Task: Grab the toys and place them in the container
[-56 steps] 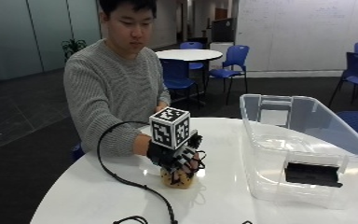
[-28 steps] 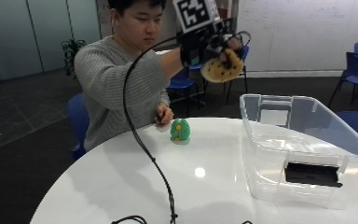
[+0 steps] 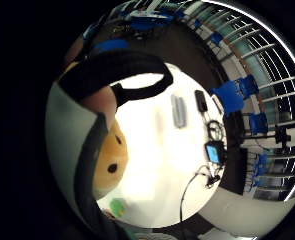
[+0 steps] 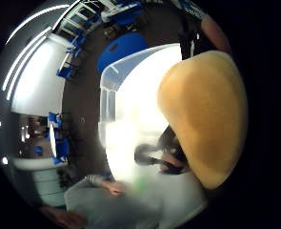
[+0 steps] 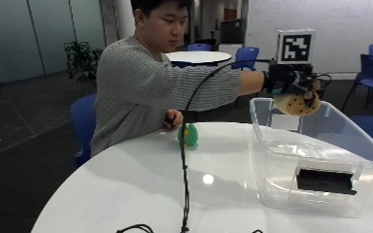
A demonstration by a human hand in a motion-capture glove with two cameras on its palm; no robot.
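In the outside view my gloved right hand point(image 5: 289, 82) grips a tan round plush toy point(image 5: 295, 103) and holds it over the far end of the clear plastic container point(image 5: 283, 145). The same toy fills much of the thumb side palm view as a tan dome point(image 4: 204, 117), with the container point(image 4: 112, 95) beneath it. In the little finger side palm view its tan face with a black eye point(image 3: 109, 160) shows beside a black strap. A green toy point(image 5: 188, 135) stands on the white table point(image 5: 141, 189) near the person's bare left hand point(image 5: 172, 119); it also shows as a small green toy point(image 3: 118, 206).
A black object point(image 5: 323, 180) lies inside the container at its near end. A black cable point(image 5: 185, 184) hangs from the hand down across the table. Blue chairs and another round table stand behind the person.
The hand lifted the tan toy from the table, swung it high, then brought it down and right over the container. The outside camera's picture has shifted too.
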